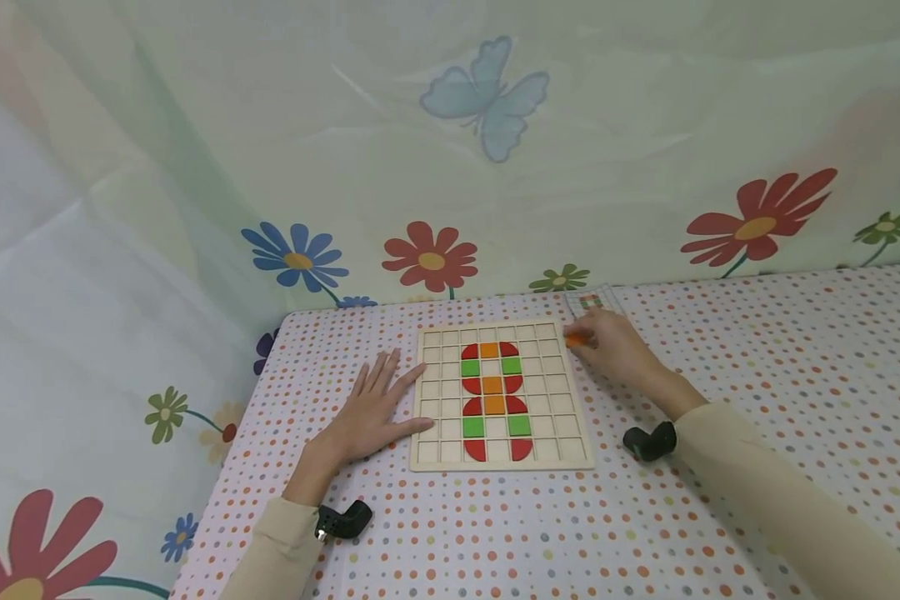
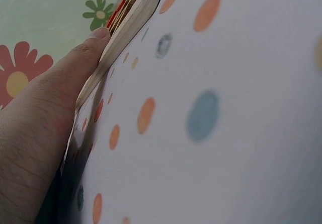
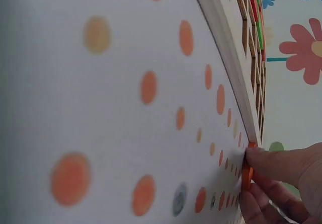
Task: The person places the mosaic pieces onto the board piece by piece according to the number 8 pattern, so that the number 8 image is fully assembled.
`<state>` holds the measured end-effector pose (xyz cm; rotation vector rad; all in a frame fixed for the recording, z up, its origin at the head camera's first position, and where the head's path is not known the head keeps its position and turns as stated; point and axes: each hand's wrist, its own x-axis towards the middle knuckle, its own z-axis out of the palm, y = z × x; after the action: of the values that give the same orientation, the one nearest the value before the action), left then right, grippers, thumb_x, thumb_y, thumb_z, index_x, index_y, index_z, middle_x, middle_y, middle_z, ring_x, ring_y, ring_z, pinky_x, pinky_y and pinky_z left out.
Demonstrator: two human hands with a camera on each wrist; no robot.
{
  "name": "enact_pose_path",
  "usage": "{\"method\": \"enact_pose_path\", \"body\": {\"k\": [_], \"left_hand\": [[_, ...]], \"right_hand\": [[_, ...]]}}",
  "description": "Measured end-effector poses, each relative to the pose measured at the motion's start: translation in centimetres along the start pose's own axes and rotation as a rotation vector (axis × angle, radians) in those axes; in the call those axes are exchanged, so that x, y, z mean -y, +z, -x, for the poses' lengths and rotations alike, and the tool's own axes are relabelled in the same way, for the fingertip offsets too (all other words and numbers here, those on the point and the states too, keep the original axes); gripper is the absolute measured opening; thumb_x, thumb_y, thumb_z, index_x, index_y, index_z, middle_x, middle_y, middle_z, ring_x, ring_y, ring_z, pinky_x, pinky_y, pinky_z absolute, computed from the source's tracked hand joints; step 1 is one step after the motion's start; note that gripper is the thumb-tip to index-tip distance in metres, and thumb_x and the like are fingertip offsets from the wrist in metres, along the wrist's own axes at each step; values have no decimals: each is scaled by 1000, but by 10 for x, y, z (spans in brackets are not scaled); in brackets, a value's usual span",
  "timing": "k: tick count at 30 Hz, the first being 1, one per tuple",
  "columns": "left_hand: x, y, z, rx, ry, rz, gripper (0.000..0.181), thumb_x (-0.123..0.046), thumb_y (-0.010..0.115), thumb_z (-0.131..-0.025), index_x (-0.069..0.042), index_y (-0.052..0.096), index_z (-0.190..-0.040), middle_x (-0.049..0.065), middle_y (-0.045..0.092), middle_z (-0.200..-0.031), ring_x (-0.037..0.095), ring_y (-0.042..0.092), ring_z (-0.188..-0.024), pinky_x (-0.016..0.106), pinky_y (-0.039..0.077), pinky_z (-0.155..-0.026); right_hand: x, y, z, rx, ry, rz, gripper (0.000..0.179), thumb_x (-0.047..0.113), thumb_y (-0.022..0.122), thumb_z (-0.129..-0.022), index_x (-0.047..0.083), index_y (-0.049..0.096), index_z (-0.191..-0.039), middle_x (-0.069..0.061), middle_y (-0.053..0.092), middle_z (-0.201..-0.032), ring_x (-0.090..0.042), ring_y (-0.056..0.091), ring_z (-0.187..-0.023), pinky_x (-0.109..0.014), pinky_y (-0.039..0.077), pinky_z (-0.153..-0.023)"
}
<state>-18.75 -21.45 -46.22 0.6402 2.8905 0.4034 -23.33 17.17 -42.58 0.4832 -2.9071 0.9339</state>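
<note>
A square wooden grid board (image 1: 549,427) lies on the dotted cloth. Set in its cells are red quarter-round pieces (image 1: 474,450), green square tiles (image 1: 520,426) and orange square tiles (image 1: 495,405), forming a figure-eight shape. My left hand (image 1: 367,419) rests with spread fingers at the board's left side, its thumb (image 2: 95,43) touching the rim. Beside the upper right edge of the board, my right hand (image 1: 609,343) pinches an orange tile (image 3: 247,176) between thumb and fingers, low over the cloth. The tile's exact shape is partly hidden by the fingers.
A small printed card (image 1: 609,297) with a coloured grid pattern lies behind the right hand, partly covered by it. The polka-dot tablecloth (image 1: 795,375) meets a flowered backdrop (image 1: 607,150) at the back. Black wrist devices (image 1: 648,442) are on both forearms.
</note>
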Motion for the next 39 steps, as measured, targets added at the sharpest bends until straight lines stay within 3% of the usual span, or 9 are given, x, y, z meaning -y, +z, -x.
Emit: {"method": "enact_pose_path", "body": {"k": [6,14,18,21,24,27,33,39], "left_hand": [[-2,0,0,7,-8,-3,92,-70,57,-95,-28,21,-169,12,-2,-176,33,-8,-161,56,-3,-129],[-2,1,-1,3,-8,-8,92,-71,56,-95,-28,22,-169,12,-1,-176,33,-8,-161,56,-3,-129],[0,0,0,0,-5,-5,92,-70,57,-95,-27,22,-169,13,0,-176,33,-8,-161,56,-3,-129],[1,1,0,-1,-4,-3,92,-70,57,-96,-27,22,-169,13,0,-176,33,-8,-161,56,-4,-129],[1,1,0,2,-6,-5,92,-70,57,-96,-27,21,-169,13,0,-176,33,-9,-161,55,-4,-129],[2,2,0,5,-10,-4,92,-69,57,-96,-27,21,-169,13,-1,-176,32,-9,-161,55,-5,-129],[1,2,-1,9,-10,-1,93,-70,57,-95,-28,20,-169,12,-2,-176,32,-10,-161,55,-5,-129],[-1,1,-1,5,-8,-1,93,-70,57,-95,-28,20,-169,12,-1,-176,33,-9,-161,55,-5,-129]], "right_hand": [[-4,-3,1,-11,52,-71,27,-3,76,-92,-13,72,-117,-27,70,-108,-37,65,-94,-49,57,-82],[-5,-3,10,-75,88,-72,27,-1,80,-89,-9,75,-115,-27,70,-111,-38,67,-95,-51,58,-82],[-2,2,18,-146,67,-101,27,-4,82,-86,-8,76,-112,-27,69,-111,-38,68,-93,-49,59,-79],[6,5,22,-195,29,-139,28,-8,83,-83,-7,77,-110,-27,71,-108,-37,69,-89,-41,59,-75],[20,7,24,-199,-13,-174,28,-9,84,-82,-6,78,-109,-24,72,-106,-34,69,-88,-35,59,-74],[37,14,29,-164,-85,-211,27,-9,85,-81,-5,78,-107,-19,74,-104,-30,70,-86,-35,62,-75],[71,35,47,2,-219,-323,27,-4,88,-79,-1,81,-104,-6,73,-98,-16,66,-81,-25,61,-72],[85,51,62,145,-297,-319,25,-1,89,-80,4,83,-103,3,69,-94,-8,59,-80,-21,55,-68]]}}
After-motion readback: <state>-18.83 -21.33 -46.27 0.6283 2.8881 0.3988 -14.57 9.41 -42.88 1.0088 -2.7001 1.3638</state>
